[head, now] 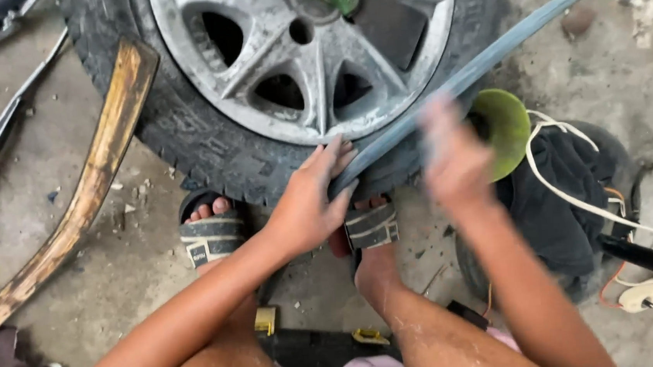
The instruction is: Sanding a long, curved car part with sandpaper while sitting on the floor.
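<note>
Your left hand (307, 208) grips the grey strip (458, 80) at its 7 o'clock end, fingers curled; right hand (455, 158) blurred on it, grip unclear; wheel (287, 78) behind.

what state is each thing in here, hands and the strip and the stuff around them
left hand: gripping the near end of the grey strip
right hand: on the strip, motion-blurred
grey strip: long, curved, propped across the tyre
wheel: lying flat on the floor, dusty rim
wooden curved piece: lying on the floor, worn bare in patches
green disc: tilted beside the tyre
dark cloth: crumpled
</note>
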